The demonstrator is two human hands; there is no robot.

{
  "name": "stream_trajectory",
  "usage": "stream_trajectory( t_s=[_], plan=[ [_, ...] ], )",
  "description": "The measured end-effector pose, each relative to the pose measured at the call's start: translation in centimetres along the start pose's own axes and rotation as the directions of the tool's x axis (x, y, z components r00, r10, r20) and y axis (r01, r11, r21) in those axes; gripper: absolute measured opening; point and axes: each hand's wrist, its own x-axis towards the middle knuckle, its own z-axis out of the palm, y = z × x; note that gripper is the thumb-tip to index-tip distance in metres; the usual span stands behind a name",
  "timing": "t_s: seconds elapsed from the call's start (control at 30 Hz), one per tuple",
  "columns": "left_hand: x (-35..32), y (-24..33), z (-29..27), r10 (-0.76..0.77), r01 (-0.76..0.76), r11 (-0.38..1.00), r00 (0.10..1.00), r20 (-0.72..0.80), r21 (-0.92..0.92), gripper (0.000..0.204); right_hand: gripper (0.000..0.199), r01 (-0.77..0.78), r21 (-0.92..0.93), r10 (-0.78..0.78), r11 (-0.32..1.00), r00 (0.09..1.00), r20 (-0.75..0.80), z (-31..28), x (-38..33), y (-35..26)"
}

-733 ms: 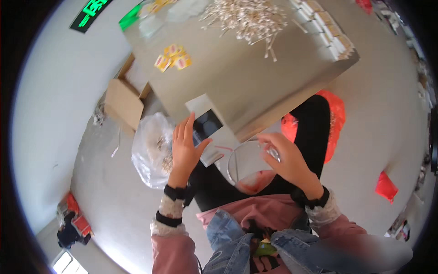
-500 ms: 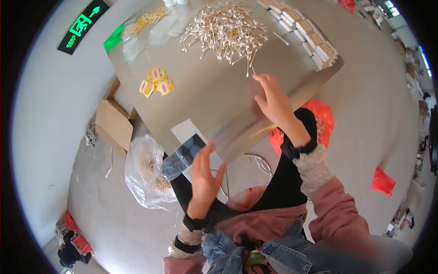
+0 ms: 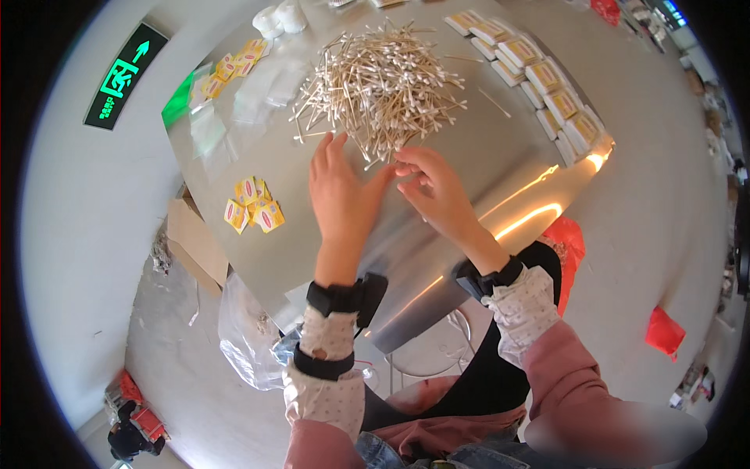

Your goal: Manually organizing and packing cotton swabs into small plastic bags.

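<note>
A large heap of cotton swabs point(image 3: 383, 86) with wooden sticks and white tips lies on the metal-topped table point(image 3: 289, 258). At its near edge, my left hand point(image 3: 342, 191) has its fingers stretched forward and its thumb reaching toward my other hand. My right hand point(image 3: 441, 195) is beside it, fingers curled and closed in. A small white tip shows under the right palm, but whatever those fingers hold is too small to make out. To the left of my hands is a small pile of yellow-and-white packets point(image 3: 254, 205).
Packed stacks of small boxes point(image 3: 547, 86) line the right edge. More yellow packets point(image 3: 230, 69), clear plastic bags point(image 3: 234, 117) and white rolls point(image 3: 280, 17) sit at the far left. Below the table are a cardboard box point(image 3: 195, 242), a plastic sack point(image 3: 246, 336) and a red bag point(image 3: 566, 246).
Both hands have moved to the near side of the swab heap: the left forward from the table's front edge, the right slightly leftward. They are now close together.
</note>
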Motion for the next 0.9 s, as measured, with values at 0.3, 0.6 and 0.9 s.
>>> stream_trajectory(
  t_s=[0.3,0.6,0.9],
  plan=[
    [0.2,2.4,4.7,-0.026,0.027,0.999,0.999,-0.046,0.030,0.036,0.050,-0.043,-0.118,0.030,0.992,0.993,-0.112,-2.4,-0.4,-0.6],
    [-3.7,1.3,2.5,-0.081,0.076,0.992,0.995,-0.055,-0.102,0.012,0.038,0.133,-0.386,-0.060,0.913,0.979,0.196,-1.9,-4.1,-2.8],
    [-11.2,0.9,-3.1,-0.110,0.111,0.994,0.993,0.035,-0.008,0.019,0.028,0.125,-0.404,-0.039,0.906,0.976,0.215,-0.9,-4.9,-2.4]
  ],
)
